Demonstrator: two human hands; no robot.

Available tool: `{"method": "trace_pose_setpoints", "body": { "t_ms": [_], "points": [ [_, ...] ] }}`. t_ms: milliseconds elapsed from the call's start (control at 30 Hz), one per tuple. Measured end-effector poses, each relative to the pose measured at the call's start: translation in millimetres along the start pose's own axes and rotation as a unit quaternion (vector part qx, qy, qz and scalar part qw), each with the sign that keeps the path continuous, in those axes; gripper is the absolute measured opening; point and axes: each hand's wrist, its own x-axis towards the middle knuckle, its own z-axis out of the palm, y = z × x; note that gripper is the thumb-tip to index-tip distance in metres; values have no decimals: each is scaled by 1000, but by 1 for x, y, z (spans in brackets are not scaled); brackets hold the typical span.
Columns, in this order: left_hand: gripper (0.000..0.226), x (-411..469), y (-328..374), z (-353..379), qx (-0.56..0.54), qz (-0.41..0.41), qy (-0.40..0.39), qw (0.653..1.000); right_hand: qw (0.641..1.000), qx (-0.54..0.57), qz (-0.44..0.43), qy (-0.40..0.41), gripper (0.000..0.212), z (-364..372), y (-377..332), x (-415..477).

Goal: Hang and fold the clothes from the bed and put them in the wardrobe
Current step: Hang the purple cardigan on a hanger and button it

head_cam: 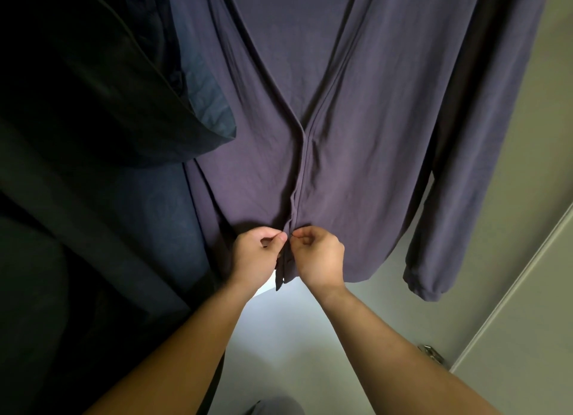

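Head view: the hanging purple cardigan [356,120] has its front edges pinched together by left hand [259,256] and right hand [319,255] near the hem.

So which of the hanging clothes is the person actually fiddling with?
Start at the pale door on the right; clothes hang beside it. Nearest it is the cardigan, its front edges pinched together low down by the left hand and right hand. Unlike the black garment and blue garment further left, it is dusky purple, one long sleeve dangling.

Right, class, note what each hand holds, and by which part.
Left hand and right hand pinch the purple cardigan by its front edges, near the hem.
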Motion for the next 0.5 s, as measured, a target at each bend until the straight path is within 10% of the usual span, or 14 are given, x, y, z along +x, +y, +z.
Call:
{"method": "trace_pose_setpoints", "body": {
  "t_ms": [500],
  "points": [
    [27,-4,8,-3,-97,-27,-22,995,999,14,-12,-32,12,-4,2,-1]
  ]
}}
